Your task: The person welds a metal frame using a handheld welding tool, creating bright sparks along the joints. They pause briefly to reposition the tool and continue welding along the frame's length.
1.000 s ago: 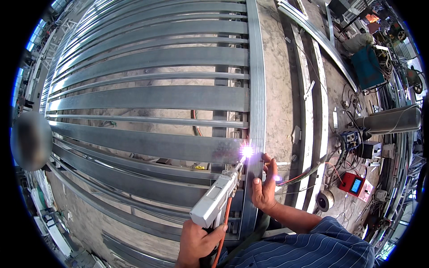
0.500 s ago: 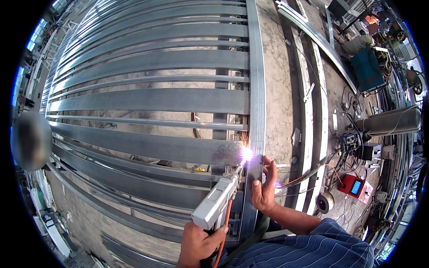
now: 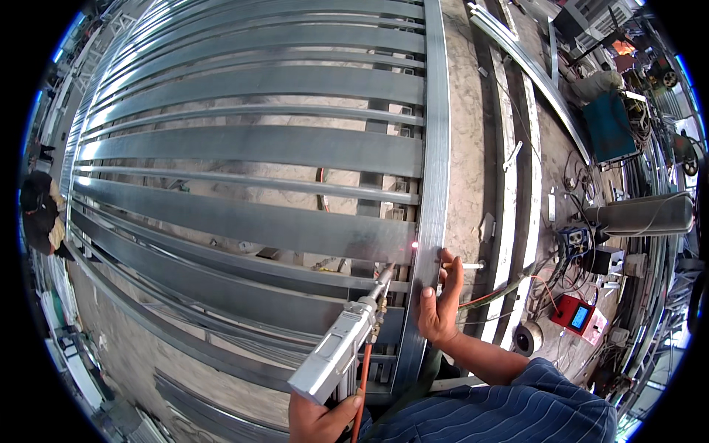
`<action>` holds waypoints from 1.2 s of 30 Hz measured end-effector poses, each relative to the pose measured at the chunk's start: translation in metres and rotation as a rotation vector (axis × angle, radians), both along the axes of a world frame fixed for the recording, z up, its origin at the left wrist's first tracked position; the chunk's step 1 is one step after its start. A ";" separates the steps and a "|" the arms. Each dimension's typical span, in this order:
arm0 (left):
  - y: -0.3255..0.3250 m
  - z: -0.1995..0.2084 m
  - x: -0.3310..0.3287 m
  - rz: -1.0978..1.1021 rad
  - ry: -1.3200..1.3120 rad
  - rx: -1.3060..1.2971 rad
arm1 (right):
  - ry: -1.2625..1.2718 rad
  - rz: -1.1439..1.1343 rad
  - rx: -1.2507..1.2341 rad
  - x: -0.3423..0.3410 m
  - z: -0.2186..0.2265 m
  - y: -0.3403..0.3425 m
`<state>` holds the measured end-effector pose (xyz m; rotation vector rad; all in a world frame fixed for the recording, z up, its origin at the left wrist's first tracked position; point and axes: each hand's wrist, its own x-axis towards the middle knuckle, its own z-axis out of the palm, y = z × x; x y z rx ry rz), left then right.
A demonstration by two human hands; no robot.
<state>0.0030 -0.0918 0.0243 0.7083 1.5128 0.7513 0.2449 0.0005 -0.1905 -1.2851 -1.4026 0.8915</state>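
Observation:
My left hand [image 3: 322,419] is wrapped round the grip of a silver-grey welding gun [image 3: 336,347] with an orange-red hose [image 3: 365,376]. Its nozzle slants up toward the joint between a wide flat steel slat [image 3: 244,218] and the long steel side rail [image 3: 434,170] of a grille-like frame. A small red light dot shows at that joint, and the nozzle tip stops short of it. My right hand [image 3: 441,306] rests against the rail's right edge, thumb up on its top and fingers apart, with no tool in it. The undersides of its fingers are hidden.
White beams [image 3: 506,214] lie on the floor right of the frame. Farther right are a red box with a screen [image 3: 576,316], a wire spool [image 3: 527,338], a grey gas cylinder [image 3: 642,214], a teal machine [image 3: 609,127] and loose cables. A person [image 3: 43,214] is at the far left.
The bright arc and sparks at the joint have gone out, leaving a red dot. The welding gun has drawn back toward the lower left. My right hand stays at the rail.

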 end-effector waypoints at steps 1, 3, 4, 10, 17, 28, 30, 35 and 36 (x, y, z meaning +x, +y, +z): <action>-0.005 -0.008 0.002 0.018 -0.042 -0.002 | 0.006 -0.013 0.000 0.002 0.001 0.000; -0.022 -0.016 0.006 0.032 -0.048 0.117 | 0.038 0.016 -0.006 -0.004 0.005 0.002; -0.027 -0.016 0.005 0.053 -0.104 0.021 | -0.019 0.026 0.001 -0.004 0.008 0.004; -0.043 -0.018 0.005 0.092 -0.040 0.199 | -0.141 0.029 0.001 -0.005 0.019 0.006; -0.063 -0.006 -0.013 0.435 -0.197 -0.036 | -0.710 0.058 -0.067 -0.020 0.058 0.017; -0.064 0.007 -0.012 0.482 -0.194 0.062 | -0.766 0.003 -0.112 -0.031 0.066 0.023; -0.068 0.009 -0.012 0.476 -0.211 0.045 | -0.778 0.017 -0.075 -0.032 0.069 0.023; -0.056 0.000 -0.016 0.280 -0.280 0.041 | -0.375 -0.016 -0.103 0.000 0.062 0.002; -0.055 -0.008 -0.016 0.215 -0.272 0.069 | -0.361 -0.010 -0.111 0.005 0.060 -0.008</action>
